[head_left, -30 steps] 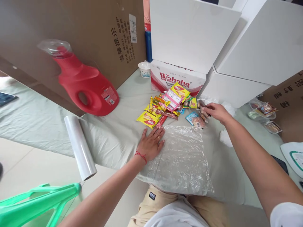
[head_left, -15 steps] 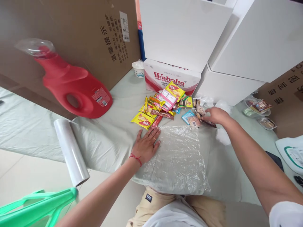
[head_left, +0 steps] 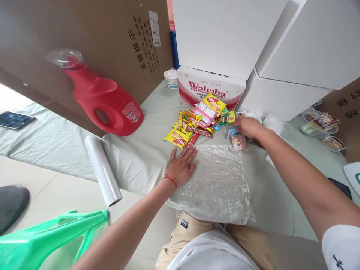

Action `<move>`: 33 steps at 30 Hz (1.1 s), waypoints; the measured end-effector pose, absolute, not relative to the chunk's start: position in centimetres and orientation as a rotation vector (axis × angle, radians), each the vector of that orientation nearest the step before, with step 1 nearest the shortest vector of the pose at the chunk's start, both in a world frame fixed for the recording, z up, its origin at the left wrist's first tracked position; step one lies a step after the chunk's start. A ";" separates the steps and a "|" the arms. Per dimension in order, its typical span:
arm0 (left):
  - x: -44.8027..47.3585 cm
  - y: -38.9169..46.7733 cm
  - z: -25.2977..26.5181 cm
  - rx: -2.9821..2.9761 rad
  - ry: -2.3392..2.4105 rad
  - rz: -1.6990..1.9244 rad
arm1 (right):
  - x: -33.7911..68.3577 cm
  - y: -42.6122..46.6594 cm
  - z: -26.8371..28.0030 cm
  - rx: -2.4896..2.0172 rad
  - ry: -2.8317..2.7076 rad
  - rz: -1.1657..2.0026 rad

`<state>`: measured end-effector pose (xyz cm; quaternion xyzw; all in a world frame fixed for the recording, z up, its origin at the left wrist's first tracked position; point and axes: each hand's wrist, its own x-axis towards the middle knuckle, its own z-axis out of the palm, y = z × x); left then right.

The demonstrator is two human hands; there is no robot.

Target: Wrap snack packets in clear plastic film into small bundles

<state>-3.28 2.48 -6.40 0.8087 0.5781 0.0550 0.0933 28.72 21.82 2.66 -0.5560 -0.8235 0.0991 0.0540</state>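
Note:
My left hand (head_left: 181, 167) lies flat with its fingers spread, pressing the left part of a clear plastic sheet (head_left: 218, 187) to the cloth. Just beyond its fingertips is a pile of wrapped snacks: yellow packets (head_left: 177, 138), a pink packet (head_left: 206, 113) and brown bars (head_left: 200, 131). My right hand (head_left: 249, 126) is at the right of the pile, its fingers curled down and closed on a blue snack packet (head_left: 232, 131). The fingertips are partly hidden. A pinkish packet (head_left: 239, 142) lies just below that hand, and a green and yellow packet (head_left: 228, 116) is at its left.
Behind the pile stand a Wahaha carton (head_left: 209, 84) and white boxes (head_left: 216, 33). At left are a red jug (head_left: 112, 101), a roll of clear film (head_left: 102, 170) and a green plastic stool (head_left: 53, 236). More packaged food (head_left: 323, 123) sits at far right, near a dark phone (head_left: 340, 187).
My right hand has moved left and away from me, from the brown packets to the blue packet, which has shifted back. My left hand stays flat on the plastic sheet. The view has turned left.

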 end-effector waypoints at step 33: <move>-3.3 2.5 -6.2 2.436 1.720 0.101 | 22.8 -8.0 -1.2 -0.860 -2.322 1.133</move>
